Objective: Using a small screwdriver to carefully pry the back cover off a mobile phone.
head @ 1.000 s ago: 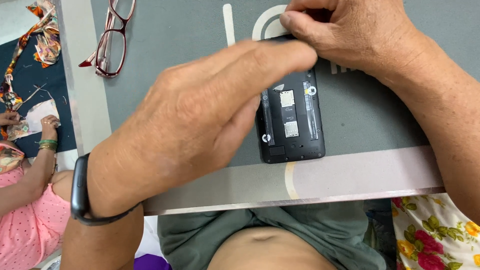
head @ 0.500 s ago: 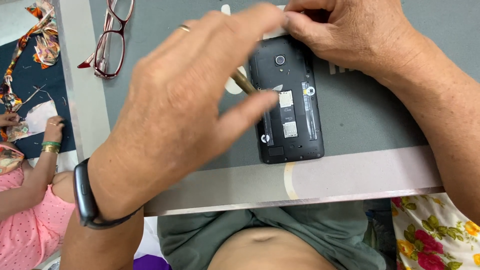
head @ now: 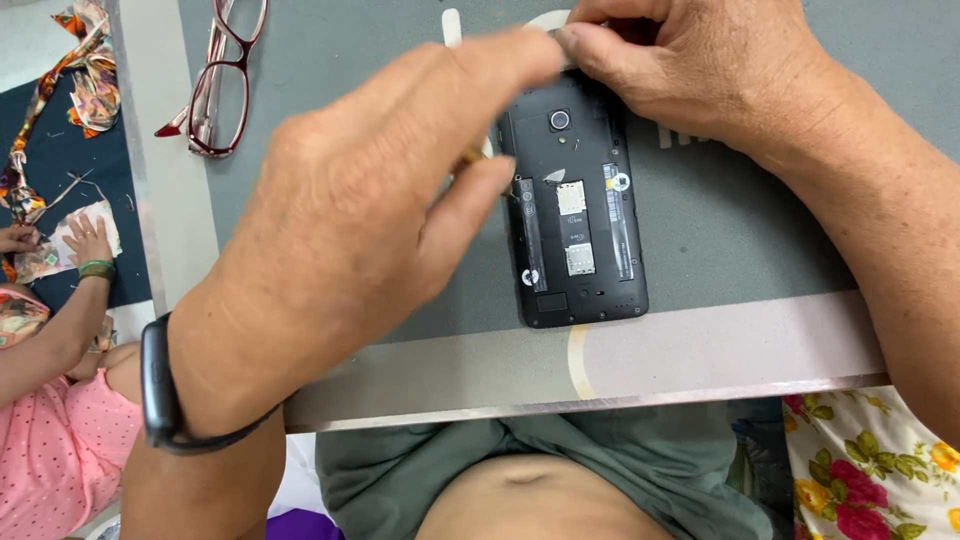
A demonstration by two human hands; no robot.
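Phone [head: 580, 215]: lying back-open on the grey table [head: 720, 240], near its near edge.
Left hand [head: 350, 230]: hovering left of the phone, fingers pinching a thin stick [head: 472, 156].
Right hand [head: 690, 70]: curling, pressing the phone's far end.
Glasses [head: 225, 85]: lying far left.

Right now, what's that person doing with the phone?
A person has a black phone lying face down on a grey table, its back cover off so the card slots show. The right hand pinches at its top edge. The left hand hovers over its left side, gripping a thin, mostly hidden tool. Red glasses lie nearby.
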